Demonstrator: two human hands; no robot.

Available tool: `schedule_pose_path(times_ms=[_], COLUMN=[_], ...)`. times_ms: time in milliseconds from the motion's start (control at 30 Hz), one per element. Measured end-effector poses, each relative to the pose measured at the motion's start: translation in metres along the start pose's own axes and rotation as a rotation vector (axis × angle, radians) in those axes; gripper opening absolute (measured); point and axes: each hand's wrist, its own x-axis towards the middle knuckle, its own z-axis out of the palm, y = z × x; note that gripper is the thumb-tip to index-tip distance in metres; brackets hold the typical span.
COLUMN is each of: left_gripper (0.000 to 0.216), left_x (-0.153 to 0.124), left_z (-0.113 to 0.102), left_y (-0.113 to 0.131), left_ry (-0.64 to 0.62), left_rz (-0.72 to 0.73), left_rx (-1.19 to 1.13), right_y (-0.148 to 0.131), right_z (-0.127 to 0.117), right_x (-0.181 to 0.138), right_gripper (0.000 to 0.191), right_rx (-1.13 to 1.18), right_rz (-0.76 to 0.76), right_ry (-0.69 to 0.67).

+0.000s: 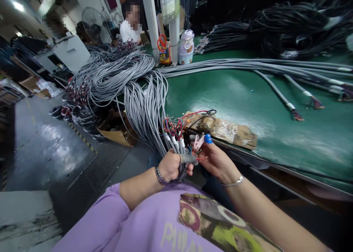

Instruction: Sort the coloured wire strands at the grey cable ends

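Observation:
My left hand (171, 165) is closed around a bundle of grey cables (175, 146) near their stripped ends, with grey wrapping on a finger. Above that hand, thin coloured wires (176, 129) fan out past white bands on the cables. Close beside it, my right hand (216, 160) has a blue cover on its thumb tip and pinches a pale pink clip-like piece (198, 142) at the wire ends. An orange-red wire (202, 158) sticks out between the hands. Which wires the right fingers touch is hidden.
The green table (204, 94) bears a taped cardboard strip (226, 129) at its near edge. Coiled grey cables (121, 75) hang over its left side. Black cables (231, 31) and a lidded tub (186, 48) stand farther back. A co-worker (131, 24) sits beyond; an open carton (117, 129) is on the floor.

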Motion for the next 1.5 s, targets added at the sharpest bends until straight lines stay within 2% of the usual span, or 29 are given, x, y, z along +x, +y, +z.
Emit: schedule_pose_path(times_ms=[167,400,600,833,967,1167,1367,1500], left_gripper=[0.033,0.038,0.040,0.041,0.040,0.039,0.038,0.040], left_x=[0.004,0.006,-0.006,-0.014,-0.011,-0.006,-0.002,0.000], left_z=[-0.001,0.000,-0.002,0.002,0.006,0.007,0.004,0.004], left_y=[-0.005,-0.006,-0.009,-0.016,-0.017,-0.022,-0.025,-0.025], left_ry=[-0.004,0.007,0.031,0.127,0.158,0.171,0.177,0.182], left_rz=[0.010,0.015,0.038,0.120,0.161,0.207,0.209,0.221], left_rx=[-0.004,0.004,0.032,-0.015,-0.049,-0.069,-0.040,-0.007], right_y=[0.000,0.003,-0.001,-0.001,0.000,-0.001,0.004,0.007], right_z=[0.000,0.000,-0.002,-0.005,-0.006,-0.003,0.003,0.004], right_x=[0.002,0.002,-0.004,-0.004,-0.002,0.002,0.007,0.006], right_gripper=[0.037,0.038,0.048,0.027,0.032,0.039,0.041,0.041], right_rx=[0.038,0.134,0.090,0.030,0.023,0.038,0.088,0.109], right_rz=[0.013,0.052,0.073,0.020,0.008,0.076,-0.030,-0.039], right_ry=[0.035,0.015,-0.034,0.008,-0.006,-0.009,0.098,0.133])
